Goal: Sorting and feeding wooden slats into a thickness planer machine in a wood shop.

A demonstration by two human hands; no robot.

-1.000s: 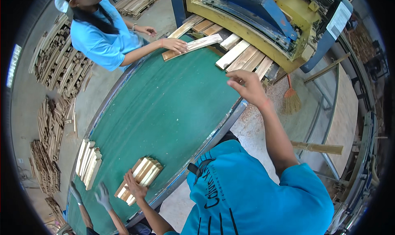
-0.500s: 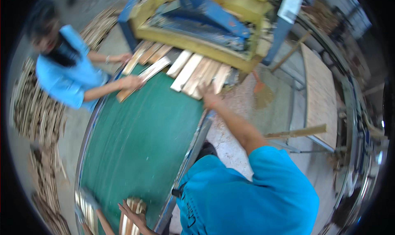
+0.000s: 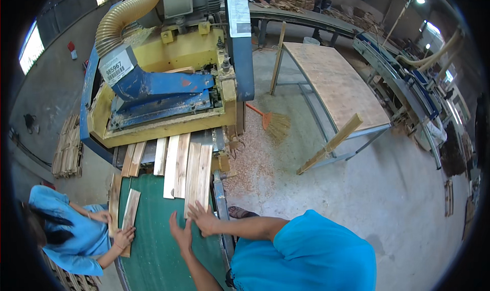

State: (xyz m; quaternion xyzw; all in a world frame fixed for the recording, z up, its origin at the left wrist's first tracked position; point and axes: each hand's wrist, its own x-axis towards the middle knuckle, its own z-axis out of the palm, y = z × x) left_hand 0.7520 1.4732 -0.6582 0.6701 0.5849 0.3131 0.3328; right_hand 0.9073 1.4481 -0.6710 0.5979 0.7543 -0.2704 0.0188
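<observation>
My right hand (image 3: 205, 222) is open, its fingers spread over the near ends of two pale wooden strips (image 3: 198, 176) and touching them. Just left of it, my left hand (image 3: 181, 235) is held above the green conveyor belt (image 3: 155, 240), fingers apart and holding nothing. More wooden strips (image 3: 171, 161) lie side by side, their far ends hidden under the yellow and blue machine (image 3: 168, 130). At the left edge of the belt a co-worker in blue (image 3: 76, 235) grips a short wooden strip (image 3: 131, 209), with a longer one (image 3: 114, 199) by the other hand.
A ribbed yellow hose (image 3: 117, 18) joins the machine's blue hood. Right of the belt, a broom (image 3: 273, 122) lies among wood shavings on the floor. A wood-topped table (image 3: 337, 87) stands beyond it. Stacked strips (image 3: 68, 148) sit at the left.
My view has tilted up toward the machine. My left hand has left the wood at the belt's near end and come beside my right hand, which stays at the strip ends.
</observation>
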